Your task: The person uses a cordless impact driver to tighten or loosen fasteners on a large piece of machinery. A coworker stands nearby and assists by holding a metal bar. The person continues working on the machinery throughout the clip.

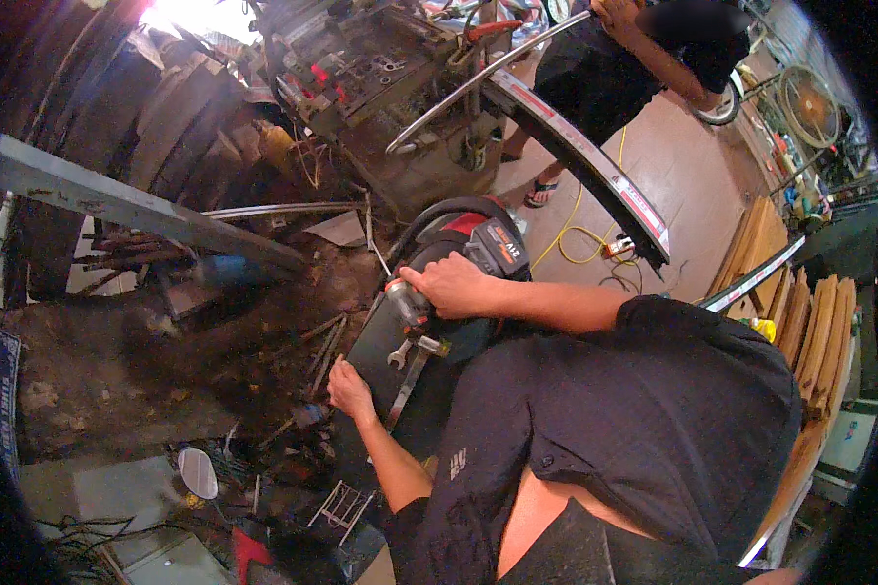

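My right hand [454, 286] is wrapped round the grip of a grey and orange cordless drill-type power tool [412, 304], with a black battery pack [498, 248] at its far end. The tool is over a long black surface [366, 359] like a motorbike seat. On that surface, just below the tool, lie a short open-ended wrench [398, 354] and a hammer-like tool [432, 346] with a flat metal handle. By the surface's left edge, my left hand [351, 390] has its fingers closed in a pinch; what they hold, if anything, is too small to make out.
A grey metal beam [137, 200] slants in from the left. A cluttered workbench [390, 107] stands at the back. Another person [595, 83] holds a bent metal tube [488, 78] near a curved rail [595, 161]. A yellow cord [566, 234] crosses the floor; wooden boards [819, 331] stack at right.
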`<action>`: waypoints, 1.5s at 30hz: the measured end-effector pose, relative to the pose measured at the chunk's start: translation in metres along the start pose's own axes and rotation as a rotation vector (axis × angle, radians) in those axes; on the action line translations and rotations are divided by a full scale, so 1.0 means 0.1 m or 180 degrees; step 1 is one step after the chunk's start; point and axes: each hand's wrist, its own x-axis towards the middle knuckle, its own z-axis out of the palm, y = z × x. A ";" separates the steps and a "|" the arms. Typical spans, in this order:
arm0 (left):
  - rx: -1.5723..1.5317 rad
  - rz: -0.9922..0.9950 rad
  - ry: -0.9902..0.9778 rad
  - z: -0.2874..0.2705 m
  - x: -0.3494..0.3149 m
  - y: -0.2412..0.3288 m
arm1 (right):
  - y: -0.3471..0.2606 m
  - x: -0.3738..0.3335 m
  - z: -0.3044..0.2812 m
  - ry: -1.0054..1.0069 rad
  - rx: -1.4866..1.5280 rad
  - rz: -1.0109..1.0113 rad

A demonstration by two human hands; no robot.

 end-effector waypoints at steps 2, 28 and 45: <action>-0.0147 0.0208 -0.0069 -0.04 0.00 -0.02 | -0.01 0.01 -0.01 -0.0029 0.0002 0.0012; -0.0844 -0.0405 -0.0124 -0.08 0.11 -0.08 | -0.04 -0.19 -0.13 0.0248 0.0106 -0.0164; -0.0378 -0.0364 0.0256 -0.17 0.08 0.03 | -0.02 -0.24 -0.16 0.0457 -0.0225 0.0385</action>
